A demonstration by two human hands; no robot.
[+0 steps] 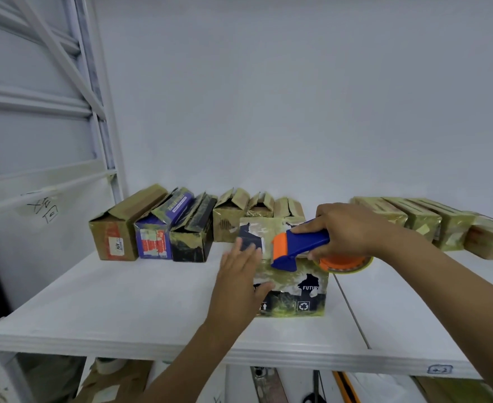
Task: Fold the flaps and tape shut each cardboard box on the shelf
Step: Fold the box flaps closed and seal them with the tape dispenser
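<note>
The right hand (347, 228) gripped the tape dispenser (303, 245) atop the cardboard box (292, 277); the left hand (239, 286) steadied it with straight fingers (249, 254). Taping seemed under way; next, a firm straight pull

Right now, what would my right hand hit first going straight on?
Likely the fingers of your left hand, flat on the box ahead of the tape dispenser your right hand grips; depth unclear.
</note>
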